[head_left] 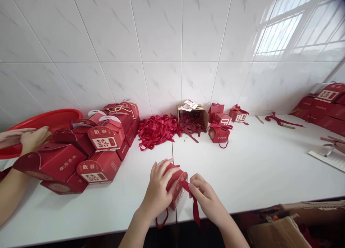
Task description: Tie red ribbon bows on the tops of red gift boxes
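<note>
Near the table's front edge stands a small red gift box (180, 191) with pale printing on its end. My left hand (159, 187) is wrapped over its left side and top, holding it. Between the thumb and fingers of my right hand (203, 191) is pinched a dark red ribbon (196, 208), whose free end hangs down by the table edge. The ribbon runs to the top of the box; how it is fixed there is hidden. A red cord loop (162, 221) dangles below my left hand.
Stacked red boxes (105, 142) stand at left, by a red basin (61, 115) and another person's hands (35, 137). Behind lie a ribbon pile (159, 129), an open carton (204, 116) and several finished-looking boxes (219, 133). Another person's hand (334, 143) is at right, above a cardboard box (277, 232).
</note>
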A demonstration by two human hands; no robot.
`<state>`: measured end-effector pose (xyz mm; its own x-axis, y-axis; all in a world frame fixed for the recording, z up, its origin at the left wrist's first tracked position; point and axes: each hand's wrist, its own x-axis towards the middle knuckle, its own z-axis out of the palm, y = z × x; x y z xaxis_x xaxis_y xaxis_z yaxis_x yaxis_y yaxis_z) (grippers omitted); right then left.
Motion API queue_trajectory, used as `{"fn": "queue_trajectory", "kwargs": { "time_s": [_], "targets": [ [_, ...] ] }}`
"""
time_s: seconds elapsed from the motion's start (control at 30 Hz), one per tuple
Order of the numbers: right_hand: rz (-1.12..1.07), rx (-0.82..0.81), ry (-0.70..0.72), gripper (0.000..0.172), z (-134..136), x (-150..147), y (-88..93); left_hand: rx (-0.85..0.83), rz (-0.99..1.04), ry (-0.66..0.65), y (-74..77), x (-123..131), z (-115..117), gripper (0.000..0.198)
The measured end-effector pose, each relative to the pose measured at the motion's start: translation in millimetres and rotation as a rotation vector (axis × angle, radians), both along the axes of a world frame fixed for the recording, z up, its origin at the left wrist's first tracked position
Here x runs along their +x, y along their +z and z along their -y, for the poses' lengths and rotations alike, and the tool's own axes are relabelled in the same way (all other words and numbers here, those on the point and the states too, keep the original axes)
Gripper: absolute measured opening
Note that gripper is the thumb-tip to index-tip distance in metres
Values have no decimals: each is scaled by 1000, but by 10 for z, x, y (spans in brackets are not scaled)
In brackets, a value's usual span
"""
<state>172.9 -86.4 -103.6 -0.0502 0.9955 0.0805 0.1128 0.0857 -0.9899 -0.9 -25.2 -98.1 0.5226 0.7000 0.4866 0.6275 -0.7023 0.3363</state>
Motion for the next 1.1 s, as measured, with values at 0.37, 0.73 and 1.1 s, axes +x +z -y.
{"fn": "queue_trajectory", "kwargs": {
  "time_s": [0.37, 0.73, 1.1],
  "targets": [
    [18, -12, 34, 37, 3, -27, 12, 73, 38, -29, 3, -12, 31, 30],
    [70, 17, 44, 38, -110, -120, 2, 162, 211, -38, 16, -33, 82, 16],
    [69, -61, -52, 40, -140, -83, -52, 209, 194, -4, -2, -59, 47, 15]
  ]
}}
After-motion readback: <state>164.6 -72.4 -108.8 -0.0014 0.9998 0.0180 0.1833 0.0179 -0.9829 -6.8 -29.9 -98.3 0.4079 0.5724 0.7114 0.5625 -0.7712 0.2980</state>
